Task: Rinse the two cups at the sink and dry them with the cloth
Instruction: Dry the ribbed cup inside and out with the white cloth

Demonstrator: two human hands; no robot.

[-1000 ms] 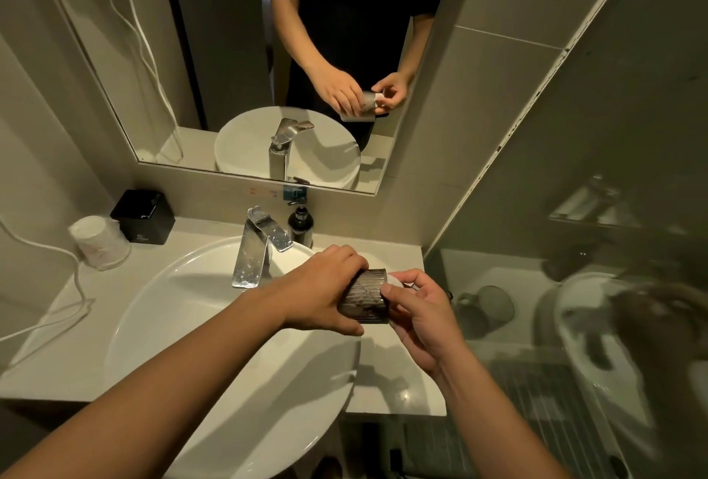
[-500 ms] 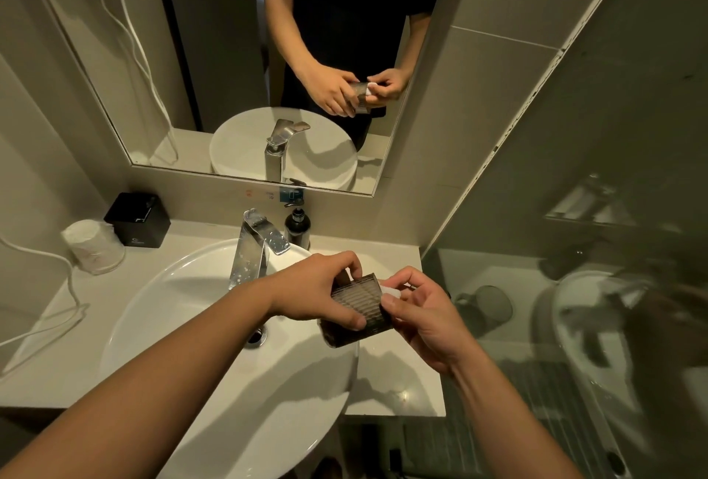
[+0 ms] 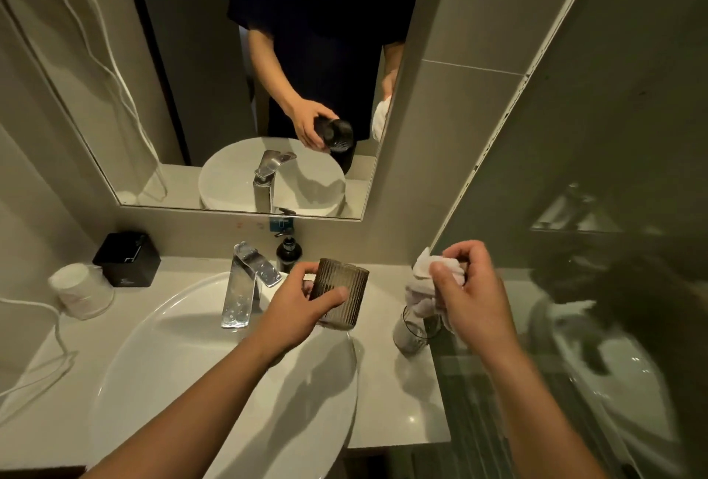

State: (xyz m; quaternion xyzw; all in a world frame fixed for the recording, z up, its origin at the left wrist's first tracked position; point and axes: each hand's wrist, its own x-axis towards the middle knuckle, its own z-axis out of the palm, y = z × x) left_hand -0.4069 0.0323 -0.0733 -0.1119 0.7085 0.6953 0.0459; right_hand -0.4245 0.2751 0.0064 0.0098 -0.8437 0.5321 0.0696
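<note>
1. Above the right rim of the white oval basin [image 3: 161,356], the left hand [image 3: 302,310] holds a dark ribbed glass cup [image 3: 339,296] roughly upright, its grip curled round the wall: thumb [image 3: 335,296] across the near side, fingers [image 3: 306,269] on the far side.
2. Off to the right, over the pale table [image 3: 398,402], the right hand [image 3: 473,294] has its grip pinched together on a bunched white cloth [image 3: 423,279], part of which hangs down.
3. Beneath that cloth a clear drinking glass [image 3: 413,333] stands on the table beside the basin; whether the cloth touches it cannot be told.
4. Half a second ago both hands met at the ribbed cup, which lay tilted with the cloth pressed against its end. Now the hands are well apart, the cup is upright and the cloth has come away with the right hand.
5. Behind the cup stand a chrome tap [image 3: 249,283] and a small dark pump bottle [image 3: 288,252]; the wall mirror [image 3: 214,103] reflects cup and cloth.
</note>
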